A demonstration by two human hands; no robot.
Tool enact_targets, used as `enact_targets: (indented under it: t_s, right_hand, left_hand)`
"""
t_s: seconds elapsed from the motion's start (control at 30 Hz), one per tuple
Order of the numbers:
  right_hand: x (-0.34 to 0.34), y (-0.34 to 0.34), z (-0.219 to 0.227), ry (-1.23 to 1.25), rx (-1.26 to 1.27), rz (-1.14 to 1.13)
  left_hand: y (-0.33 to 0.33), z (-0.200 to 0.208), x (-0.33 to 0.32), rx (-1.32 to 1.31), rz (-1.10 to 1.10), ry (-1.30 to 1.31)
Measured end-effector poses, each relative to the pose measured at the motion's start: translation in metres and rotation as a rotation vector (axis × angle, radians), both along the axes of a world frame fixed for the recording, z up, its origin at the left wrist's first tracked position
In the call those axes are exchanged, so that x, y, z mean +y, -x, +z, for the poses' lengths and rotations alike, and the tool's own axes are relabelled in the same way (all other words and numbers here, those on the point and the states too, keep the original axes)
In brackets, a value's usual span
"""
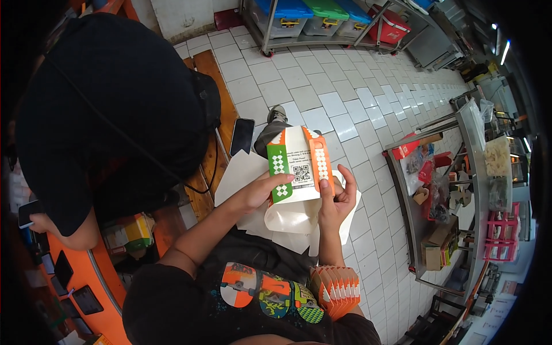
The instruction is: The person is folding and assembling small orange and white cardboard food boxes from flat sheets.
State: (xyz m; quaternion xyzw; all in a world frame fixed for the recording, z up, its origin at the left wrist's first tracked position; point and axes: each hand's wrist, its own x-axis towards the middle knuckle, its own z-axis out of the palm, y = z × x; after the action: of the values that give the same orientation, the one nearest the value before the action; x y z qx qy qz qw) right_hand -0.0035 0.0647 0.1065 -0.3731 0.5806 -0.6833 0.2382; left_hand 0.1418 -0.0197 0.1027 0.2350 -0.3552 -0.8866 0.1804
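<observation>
Above my lap I hold a partly folded food carton [301, 154] with a white middle panel, a green patterned side and an orange patterned side. My left hand [260, 194] grips its green side, thumb on the panel. On the orange side, my right hand [336, 201] pinches the edge between thumb and fingers. Beneath the carton, flat white card sheets [237, 175] lie spread across my lap. A nested stack of orange-and-white cartons [336, 291] rests against my right arm.
A person in black [115, 109] sits close on my left, one hand holding a phone [30, 213]. Another phone [242, 136] lies on the wooden bench [210, 69]. Lidded bins [282, 23] stand on a far rack. To the right is a cluttered metal shelf [422, 261].
</observation>
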Motion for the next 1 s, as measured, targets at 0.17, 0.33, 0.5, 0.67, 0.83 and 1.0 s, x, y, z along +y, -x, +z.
enact_targets:
  t_s: [0.17,0.33,0.5,0.67,0.83,1.0]
  right_hand:
    - [-0.009,0.011,0.002,-0.017,-0.161,-0.216]
    - [-0.012,0.053,0.013,0.136,-0.197,-0.384]
    - [0.001,0.083,0.021,0.186,-0.173,-0.475]
    - [0.004,0.092,0.05,0.207,-0.103,-0.568]
    - [0.015,0.104,0.087,0.226,0.034,-0.683]
    - [0.02,0.104,0.111,0.18,0.2,-0.58]
  left_hand:
    - [0.012,0.01,0.01,-0.253,0.747,0.781]
    - [0.01,0.028,0.044,0.471,0.013,1.253]
    - [0.045,-0.025,0.125,0.341,-0.721,0.507]
    - [0.065,-0.057,0.153,0.634,-0.743,0.002]
    - [0.068,-0.057,0.155,0.626,-0.817,0.058]
    - [0.067,-0.058,0.156,0.601,-0.88,0.111]
